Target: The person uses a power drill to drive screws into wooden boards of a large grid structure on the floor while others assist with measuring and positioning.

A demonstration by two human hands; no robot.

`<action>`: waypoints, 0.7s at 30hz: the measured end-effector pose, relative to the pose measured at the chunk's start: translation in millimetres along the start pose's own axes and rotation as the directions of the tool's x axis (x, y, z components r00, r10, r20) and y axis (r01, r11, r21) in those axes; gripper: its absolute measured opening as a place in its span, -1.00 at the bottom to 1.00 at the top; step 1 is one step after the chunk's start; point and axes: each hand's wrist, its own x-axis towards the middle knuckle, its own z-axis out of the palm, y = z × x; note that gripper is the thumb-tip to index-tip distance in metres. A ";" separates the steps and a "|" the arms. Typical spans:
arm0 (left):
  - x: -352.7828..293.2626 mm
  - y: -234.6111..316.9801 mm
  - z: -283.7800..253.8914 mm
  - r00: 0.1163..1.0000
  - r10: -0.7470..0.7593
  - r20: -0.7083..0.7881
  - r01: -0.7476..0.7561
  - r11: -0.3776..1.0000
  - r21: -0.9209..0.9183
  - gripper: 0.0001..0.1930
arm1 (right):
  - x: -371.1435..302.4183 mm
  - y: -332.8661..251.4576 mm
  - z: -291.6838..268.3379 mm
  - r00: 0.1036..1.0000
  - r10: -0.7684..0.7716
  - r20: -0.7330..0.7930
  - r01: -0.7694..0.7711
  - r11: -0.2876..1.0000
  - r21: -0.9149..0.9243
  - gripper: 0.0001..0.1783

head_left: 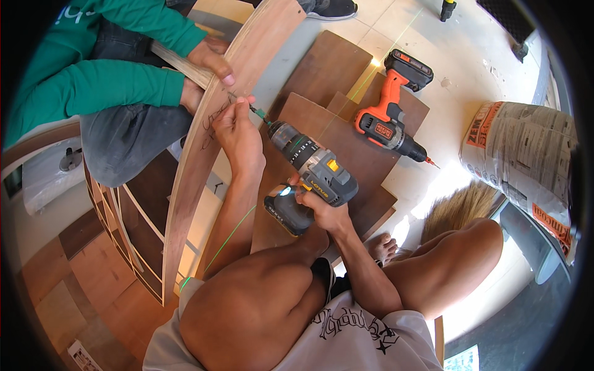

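Note:
My right hand [325, 207] is wrapped round the handle of a grey and black cordless drill [322, 170], whose bit points up and left at a curved wooden board [204, 133]. In front of the drill's tip, my left hand [238, 133] pinches what looks like a small screw against the board's face; the fingers mostly hide it. Dark handwriting marks the wood beside those fingers. Across the board, a co-worker in green sleeves has one hand [210, 59] on its edge and another hand [192, 96] behind it, by a wooden strip [179, 65].
An orange and black cordless drill [387, 114] lies on brown wood panels [328, 65] to the right. Beyond it stand a printed sack [523, 161] and a straw broom [458, 210]. A thin-ribbed curved wooden frame [124, 229] is at left. Green laser lines cross the floor.

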 end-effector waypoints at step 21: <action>-1.3 3.7 1.6 0.999 -0.024 -0.022 0.023 0.999 -0.025 -0.68 | 1.9 8.8 0.0 1.000 0.005 0.014 -0.005 1.000 0.006 -0.12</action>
